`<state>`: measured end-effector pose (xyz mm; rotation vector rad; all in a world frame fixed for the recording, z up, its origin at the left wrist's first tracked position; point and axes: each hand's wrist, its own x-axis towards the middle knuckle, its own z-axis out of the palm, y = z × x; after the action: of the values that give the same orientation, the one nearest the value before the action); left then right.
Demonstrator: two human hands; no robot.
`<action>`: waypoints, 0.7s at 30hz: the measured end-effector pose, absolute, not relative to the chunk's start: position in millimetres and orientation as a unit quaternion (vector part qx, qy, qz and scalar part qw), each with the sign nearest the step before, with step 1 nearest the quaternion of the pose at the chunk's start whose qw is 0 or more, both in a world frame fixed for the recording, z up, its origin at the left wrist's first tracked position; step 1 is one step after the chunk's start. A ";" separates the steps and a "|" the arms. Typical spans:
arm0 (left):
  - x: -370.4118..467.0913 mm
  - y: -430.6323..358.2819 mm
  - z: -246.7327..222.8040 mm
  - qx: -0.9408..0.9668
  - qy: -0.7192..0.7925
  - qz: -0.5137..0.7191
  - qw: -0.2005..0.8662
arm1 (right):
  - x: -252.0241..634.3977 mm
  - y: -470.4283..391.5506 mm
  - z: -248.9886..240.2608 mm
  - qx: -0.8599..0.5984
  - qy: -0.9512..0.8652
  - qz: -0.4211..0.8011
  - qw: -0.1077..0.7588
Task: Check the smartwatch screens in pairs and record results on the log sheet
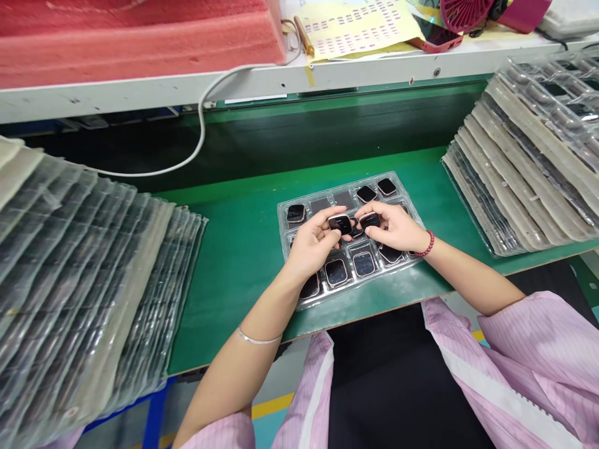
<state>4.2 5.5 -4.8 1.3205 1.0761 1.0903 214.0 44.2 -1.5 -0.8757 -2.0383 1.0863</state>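
Note:
My left hand (314, 242) is closed round a smartwatch body (340, 224), its dark square screen facing up with faint marks lit on it. In my right hand (395, 227) a second smartwatch body (369, 221) is pinched between thumb and fingers. Both hands are above a clear plastic tray (359, 284) with square pockets. Several more strapless watch bodies sit in the pockets, among them one at the far left corner (296, 214) and one in the near row (363, 264). Another watch body (356, 227) shows partly between my hands. My fingers hide some middle pockets.
Tall stacks of plastic trays stand on the left (93, 268) and right (528, 162) of the green bench (234, 274). A white cable (202, 125) hangs from the shelf (374, 73) behind. The shelf holds red foam (140, 43), a yellow printed sheet (360, 28) and a fan (465, 12).

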 end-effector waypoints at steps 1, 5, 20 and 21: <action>4.2 5.6 -5.5 0.551 0.452 0.456 0.533 | 214.1 44.2 -1.7 -0.335 -0.779 0.416 0.328; 4.6 9.8 -7.8 0.519 0.445 0.460 0.566 | 214.1 44.9 -3.4 -0.335 -0.766 0.433 0.337; 33.3 -93.9 79.1 0.381 -0.008 0.233 0.895 | 229.8 61.0 -3.3 -0.274 -0.471 0.770 0.333; 35.6 -97.7 79.1 0.377 -0.014 0.240 0.894 | 229.7 62.1 -0.5 -0.270 -0.459 0.778 0.332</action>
<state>35.6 -97.7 79.1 0.7824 -0.0292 0.4986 229.7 62.1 -0.5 -0.7042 -1.2003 2.0337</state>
